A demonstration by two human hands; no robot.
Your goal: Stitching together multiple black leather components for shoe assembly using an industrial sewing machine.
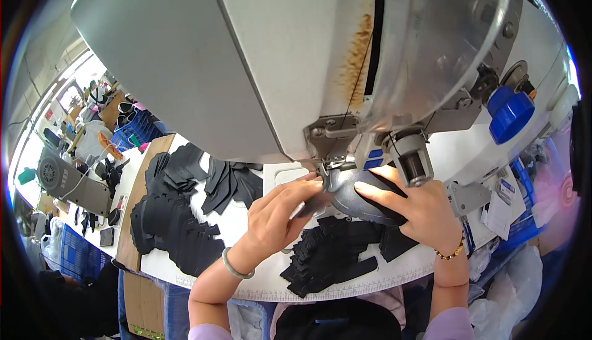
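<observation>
A dark grey curved shoe-upper piece (354,195) lies under the needle area of a big white industrial sewing machine (246,62). My left hand (280,210), with a pale green bangle on the wrist, pinches the piece's left edge. My right hand (413,207), wearing a beaded bracelet, presses flat on the piece's right side just below the machine's round metal part (412,158). Directly in front of both hands sits a stack of small black cut pieces (330,257) on the white table (376,275).
More heaps of black cut fabric (179,217) cover the table's left half. A blue knob (510,115) sticks out on the machine's right. Another sewing machine (65,183) and blue crates (139,130) stand far left. Plastic bags (518,278) hang at lower right.
</observation>
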